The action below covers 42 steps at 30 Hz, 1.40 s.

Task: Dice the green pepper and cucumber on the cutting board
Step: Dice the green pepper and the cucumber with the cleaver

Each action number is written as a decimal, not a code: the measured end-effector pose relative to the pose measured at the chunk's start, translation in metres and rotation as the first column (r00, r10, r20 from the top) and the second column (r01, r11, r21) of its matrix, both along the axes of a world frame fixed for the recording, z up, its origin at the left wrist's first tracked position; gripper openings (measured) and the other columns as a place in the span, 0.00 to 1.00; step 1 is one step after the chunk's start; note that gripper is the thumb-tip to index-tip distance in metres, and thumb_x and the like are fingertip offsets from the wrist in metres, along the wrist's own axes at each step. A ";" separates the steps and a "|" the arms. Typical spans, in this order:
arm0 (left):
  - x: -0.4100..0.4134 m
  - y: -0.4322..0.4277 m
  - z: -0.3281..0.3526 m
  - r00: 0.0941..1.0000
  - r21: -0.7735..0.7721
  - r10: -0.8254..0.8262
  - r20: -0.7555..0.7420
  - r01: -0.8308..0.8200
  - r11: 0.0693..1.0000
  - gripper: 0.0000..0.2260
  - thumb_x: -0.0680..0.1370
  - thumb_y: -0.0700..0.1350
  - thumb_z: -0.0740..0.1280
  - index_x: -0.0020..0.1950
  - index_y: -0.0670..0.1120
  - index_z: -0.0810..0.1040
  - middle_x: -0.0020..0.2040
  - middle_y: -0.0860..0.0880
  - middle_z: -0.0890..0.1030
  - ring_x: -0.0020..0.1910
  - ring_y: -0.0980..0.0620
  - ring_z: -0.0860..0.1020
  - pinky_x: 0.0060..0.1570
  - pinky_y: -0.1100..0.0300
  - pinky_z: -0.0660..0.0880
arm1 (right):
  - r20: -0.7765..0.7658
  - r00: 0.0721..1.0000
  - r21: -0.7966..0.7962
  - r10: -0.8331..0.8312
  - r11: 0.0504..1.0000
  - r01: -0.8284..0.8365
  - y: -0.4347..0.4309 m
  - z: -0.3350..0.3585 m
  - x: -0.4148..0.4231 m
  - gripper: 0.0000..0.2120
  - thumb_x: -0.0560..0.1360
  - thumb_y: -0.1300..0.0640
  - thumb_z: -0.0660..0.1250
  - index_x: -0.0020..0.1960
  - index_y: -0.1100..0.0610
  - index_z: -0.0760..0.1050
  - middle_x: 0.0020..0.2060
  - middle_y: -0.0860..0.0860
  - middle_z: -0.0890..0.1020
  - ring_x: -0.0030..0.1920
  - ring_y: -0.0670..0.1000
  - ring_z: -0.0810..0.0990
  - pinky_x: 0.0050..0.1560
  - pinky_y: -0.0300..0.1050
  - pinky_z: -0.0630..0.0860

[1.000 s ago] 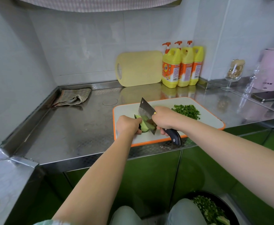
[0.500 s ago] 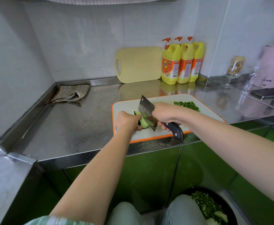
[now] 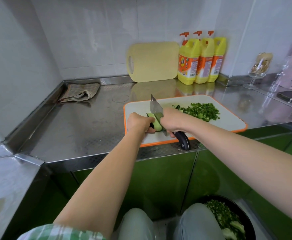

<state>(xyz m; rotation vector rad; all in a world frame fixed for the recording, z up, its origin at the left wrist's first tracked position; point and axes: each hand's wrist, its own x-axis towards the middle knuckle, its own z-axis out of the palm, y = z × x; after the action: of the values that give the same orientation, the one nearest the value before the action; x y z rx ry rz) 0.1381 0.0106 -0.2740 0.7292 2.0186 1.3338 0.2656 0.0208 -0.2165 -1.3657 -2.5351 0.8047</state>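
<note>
Where the board (image 3: pixel 228 122) lies on the bench (image 3: pixel 83 125), the left grip (image 3: pixel 139 122) curls over the cucumber (image 3: pixel 156 125), pinning it at the board's left part. The right grip (image 3: pixel 172 121) is closed round the knife (image 3: pixel 155 107) handle, blade set against the cucumber just beside the left grip. Diced pepper (image 3: pixel 202 110) lies heaped at the board's right.

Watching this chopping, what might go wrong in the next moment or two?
1. The left hand holds a short cucumber stub right beside the knife gripped by the right hand, so it could get nicked.
2. The stub is small and rounded, so it might roll or slip under the blade.
3. The cutting board lies at the front edge of the counter, so a hard chop might shift it.
</note>
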 end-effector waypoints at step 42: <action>-0.002 0.001 0.004 0.998 -0.037 -0.062 -0.027 0.061 0.997 0.10 0.73 0.40 0.71 0.34 0.41 0.75 0.23 0.44 0.79 0.35 0.43 0.84 0.48 0.49 0.82 | 0.138 0.990 -0.087 -0.021 0.996 0.033 -0.005 0.023 0.001 0.08 0.77 0.69 0.57 0.42 0.64 0.73 0.35 0.59 0.78 0.31 0.55 0.74 0.33 0.42 0.71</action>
<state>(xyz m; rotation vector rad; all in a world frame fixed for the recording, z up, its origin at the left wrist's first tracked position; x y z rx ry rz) 0.1358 0.0112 -0.2703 0.7911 2.0207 1.2555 0.2665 0.0162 -0.1935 -1.5299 -2.6047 0.8570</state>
